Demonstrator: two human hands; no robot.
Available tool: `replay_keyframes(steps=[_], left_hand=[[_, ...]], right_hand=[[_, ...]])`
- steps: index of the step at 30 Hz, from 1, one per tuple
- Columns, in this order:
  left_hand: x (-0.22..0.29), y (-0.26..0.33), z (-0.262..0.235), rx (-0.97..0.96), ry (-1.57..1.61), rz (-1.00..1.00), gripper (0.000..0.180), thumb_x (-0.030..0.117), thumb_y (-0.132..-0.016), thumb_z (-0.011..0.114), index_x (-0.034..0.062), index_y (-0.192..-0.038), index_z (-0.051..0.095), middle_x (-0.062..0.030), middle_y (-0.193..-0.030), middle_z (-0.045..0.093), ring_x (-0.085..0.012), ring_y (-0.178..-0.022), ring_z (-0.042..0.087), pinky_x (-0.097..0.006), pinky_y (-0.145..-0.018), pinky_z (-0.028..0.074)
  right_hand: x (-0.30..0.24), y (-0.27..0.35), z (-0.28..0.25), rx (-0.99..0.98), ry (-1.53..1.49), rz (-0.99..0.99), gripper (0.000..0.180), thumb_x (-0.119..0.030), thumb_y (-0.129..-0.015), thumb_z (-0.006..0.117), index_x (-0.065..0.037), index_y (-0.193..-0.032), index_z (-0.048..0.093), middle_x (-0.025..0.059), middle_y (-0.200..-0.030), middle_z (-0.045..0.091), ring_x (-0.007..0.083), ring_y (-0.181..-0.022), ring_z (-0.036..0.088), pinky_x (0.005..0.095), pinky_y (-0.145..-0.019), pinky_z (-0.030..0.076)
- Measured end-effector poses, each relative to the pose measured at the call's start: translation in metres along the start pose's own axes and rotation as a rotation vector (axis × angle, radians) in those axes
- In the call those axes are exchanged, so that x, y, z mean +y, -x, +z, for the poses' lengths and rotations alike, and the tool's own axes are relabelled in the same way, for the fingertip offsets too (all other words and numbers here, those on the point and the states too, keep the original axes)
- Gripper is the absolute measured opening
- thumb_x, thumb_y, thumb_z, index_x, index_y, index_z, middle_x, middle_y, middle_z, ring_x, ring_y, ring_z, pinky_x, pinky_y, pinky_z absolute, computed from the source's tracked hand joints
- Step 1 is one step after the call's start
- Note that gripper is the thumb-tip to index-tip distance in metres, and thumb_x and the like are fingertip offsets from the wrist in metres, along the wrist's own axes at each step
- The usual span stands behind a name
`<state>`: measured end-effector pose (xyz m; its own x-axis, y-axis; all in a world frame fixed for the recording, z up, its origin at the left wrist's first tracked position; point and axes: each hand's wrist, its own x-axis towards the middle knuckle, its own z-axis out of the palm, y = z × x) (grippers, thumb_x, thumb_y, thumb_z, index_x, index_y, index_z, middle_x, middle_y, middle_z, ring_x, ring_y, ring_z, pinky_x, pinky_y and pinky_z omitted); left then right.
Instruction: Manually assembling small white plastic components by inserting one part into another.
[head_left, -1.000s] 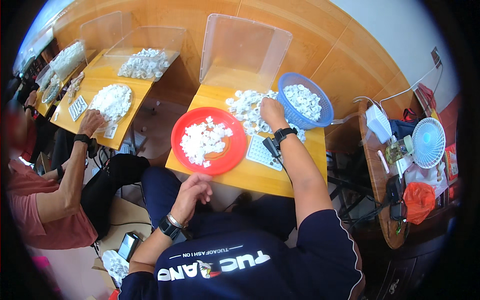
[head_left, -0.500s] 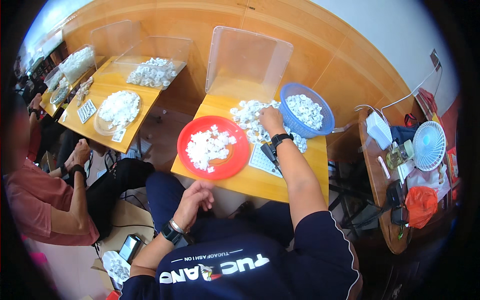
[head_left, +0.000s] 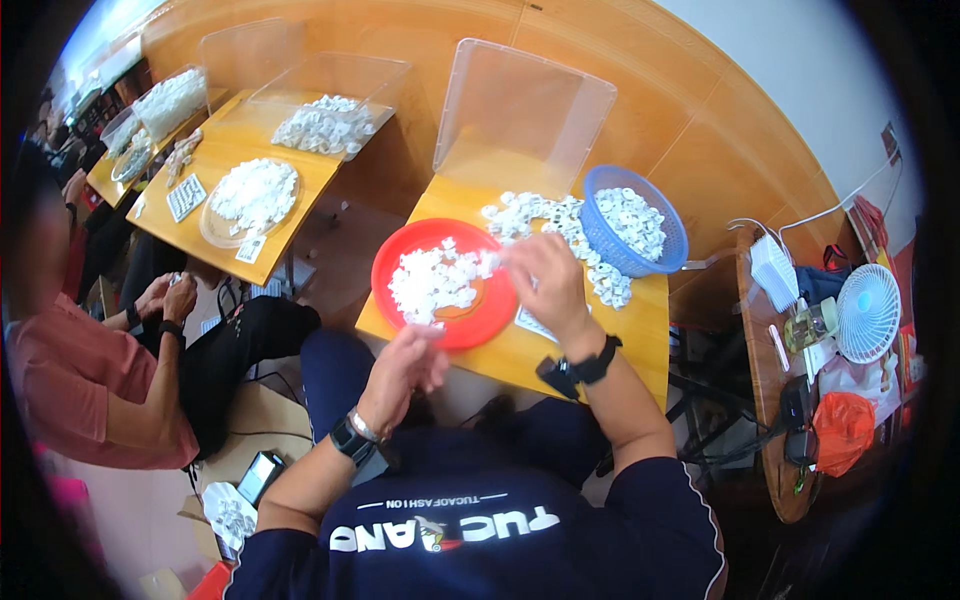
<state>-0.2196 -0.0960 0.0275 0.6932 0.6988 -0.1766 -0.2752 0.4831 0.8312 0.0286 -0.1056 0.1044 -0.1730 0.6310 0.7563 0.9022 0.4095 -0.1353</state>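
Observation:
A red round plate [head_left: 487, 325] on my yellow table holds a heap of small white plastic pieces [head_left: 425, 285]. My left hand [head_left: 405, 375] is at the plate's near rim, its fingertips beside one white piece [head_left: 437, 326]. Motion smears those fingers, so their grip is unclear. Over the right side of the plate is my right hand [head_left: 550, 285], thumb and fingers drawn together; whatever they pinch is blurred. Beyond it lies a loose pile of white ring-shaped parts [head_left: 522, 215]. A white tray [head_left: 533, 322] with small holes is partly hidden under my right hand and wrist.
A blue basket [head_left: 597, 232] of white rings stands at the table's right. Behind is a clear plastic bin [head_left: 525, 110]. At left a person [head_left: 110, 385] sits by another yellow table [head_left: 165, 225]. A side table with a fan [head_left: 868, 312] is at far right.
My right hand has left the ring pile and come back toward the plate, uncovering rings. My left hand has risen to the plate's near rim. The view has shifted slightly.

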Motion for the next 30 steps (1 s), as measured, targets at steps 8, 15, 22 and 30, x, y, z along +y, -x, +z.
replay_keyframes(steps=[8,15,22,30], left_hand=[[0.015,-0.014,0.023,-0.299,0.402,0.072,0.037,0.034,-0.100,0.042,0.0036,-0.119,0.053,-0.0070,-0.086,0.061,-0.0161,-0.068,0.058,-0.026,-0.061,0.045],[0.004,-0.012,0.008,-0.345,0.521,0.077,0.030,0.025,-0.099,0.046,0.0012,-0.116,0.053,-0.0081,-0.087,0.061,-0.0175,-0.071,0.058,-0.027,-0.063,0.045],[0.001,-0.008,0.005,-0.281,0.668,0.011,0.028,0.018,-0.097,0.050,0.0005,-0.118,0.052,-0.0086,-0.101,0.061,-0.0178,-0.081,0.061,-0.029,-0.073,0.050],[-0.013,-0.012,-0.006,-0.254,0.604,0.020,0.025,0.019,-0.097,0.050,0.0008,-0.113,0.053,-0.0088,-0.097,0.061,-0.0174,-0.082,0.060,-0.030,-0.073,0.050]], right_hand=[[-0.066,0.026,-0.006,-0.019,0.043,-0.315,0.026,-0.015,-0.070,0.072,-0.008,-0.095,0.070,0.0036,-0.094,0.063,0.0217,-0.090,0.060,0.0323,-0.073,0.053],[-0.071,0.031,0.000,-0.037,0.021,-0.309,0.026,-0.012,-0.072,0.071,-0.008,-0.097,0.069,0.0038,-0.094,0.063,0.0220,-0.091,0.060,0.0325,-0.074,0.053],[-0.087,0.032,0.007,-0.039,-0.213,-0.036,0.029,-0.009,-0.071,0.074,-0.006,-0.098,0.067,0.0073,-0.096,0.063,0.0261,-0.087,0.061,0.0348,-0.074,0.052],[-0.096,0.042,0.020,-0.089,-0.311,0.236,0.023,-0.010,-0.072,0.074,-0.006,-0.094,0.066,0.0090,-0.096,0.062,0.0289,-0.085,0.061,0.0376,-0.073,0.050]])
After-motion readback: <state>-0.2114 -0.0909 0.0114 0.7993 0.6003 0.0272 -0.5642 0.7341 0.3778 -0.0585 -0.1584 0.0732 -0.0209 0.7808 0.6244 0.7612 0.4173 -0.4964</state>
